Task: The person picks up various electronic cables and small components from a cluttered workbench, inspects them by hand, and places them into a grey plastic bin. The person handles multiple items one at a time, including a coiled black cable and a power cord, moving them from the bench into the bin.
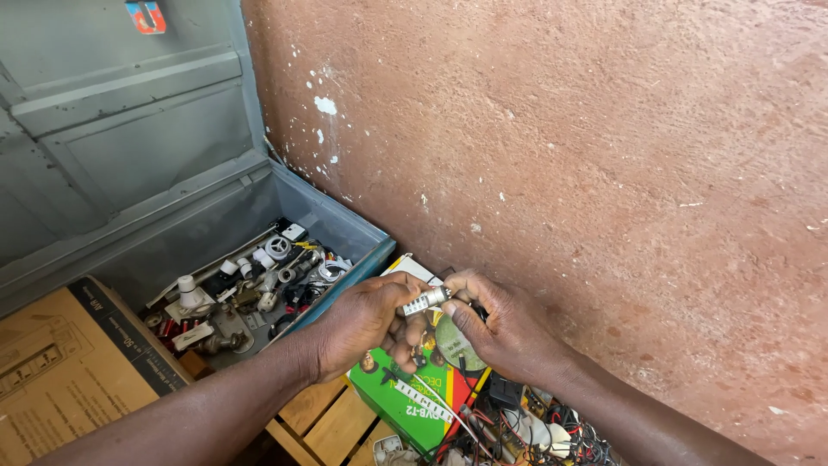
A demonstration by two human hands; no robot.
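Both my hands meet low in the middle of the head view, pinching a small silver cylindrical part [425, 301] with dark markings. My left hand [366, 324] holds its left end between thumb and fingers. My right hand [496, 326] grips its right end with thumb and forefinger. Thin wires hang from the hands toward a green, red and yellow printed box [405, 404] right below them.
An open grey metal toolbox [345, 226] at the left holds several white fittings, screws and metal parts; its lid [121, 121] leans back. A cardboard box [60, 371] sits at the lower left. Wooden slats [323, 423], tangled wires [535, 431], and a rough reddish wall [604, 155] surround the hands.
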